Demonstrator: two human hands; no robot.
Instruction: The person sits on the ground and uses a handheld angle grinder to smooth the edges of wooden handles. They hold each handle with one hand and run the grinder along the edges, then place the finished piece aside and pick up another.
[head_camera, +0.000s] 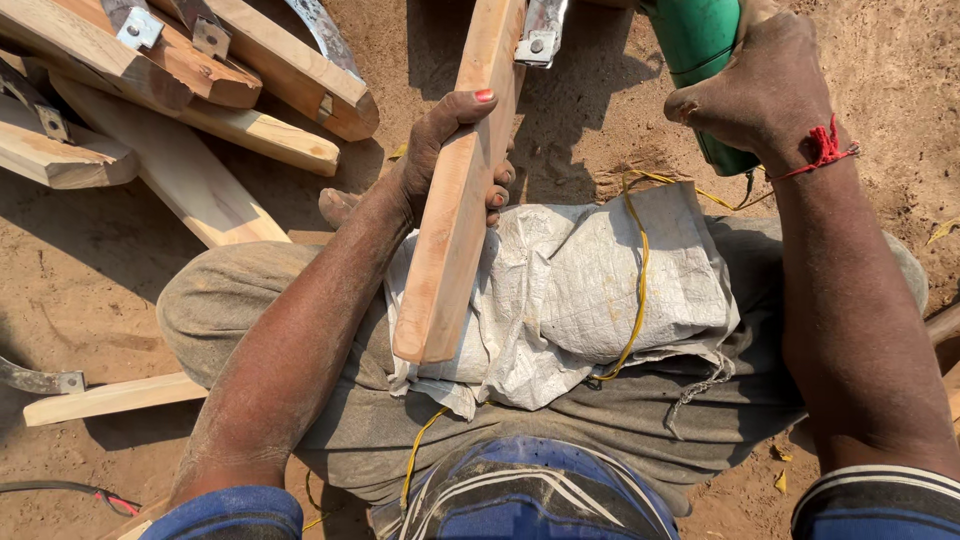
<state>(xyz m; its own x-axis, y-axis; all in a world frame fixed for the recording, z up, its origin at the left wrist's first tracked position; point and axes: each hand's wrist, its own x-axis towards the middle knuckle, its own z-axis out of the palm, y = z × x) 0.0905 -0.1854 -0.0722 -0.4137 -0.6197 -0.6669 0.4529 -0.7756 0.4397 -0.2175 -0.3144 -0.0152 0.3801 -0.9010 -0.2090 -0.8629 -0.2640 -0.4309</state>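
My left hand (440, 150) grips a long wooden piece (455, 210) that lies across my lap, its near end resting on a white woven sack (590, 290) spread over my thighs. A metal bracket (540, 35) is fixed to the far part of this wooden piece. My right hand (765, 85) holds a green power tool (700, 50) just right of the wood, a red thread around its wrist. A yellow cord (640, 270) runs from the tool across the sack.
A pile of similar wooden pieces with metal fittings (180, 70) lies on the sandy ground at upper left. Another wooden piece (110, 398) with a metal part lies at left. A black cable (60, 488) crosses the lower left corner.
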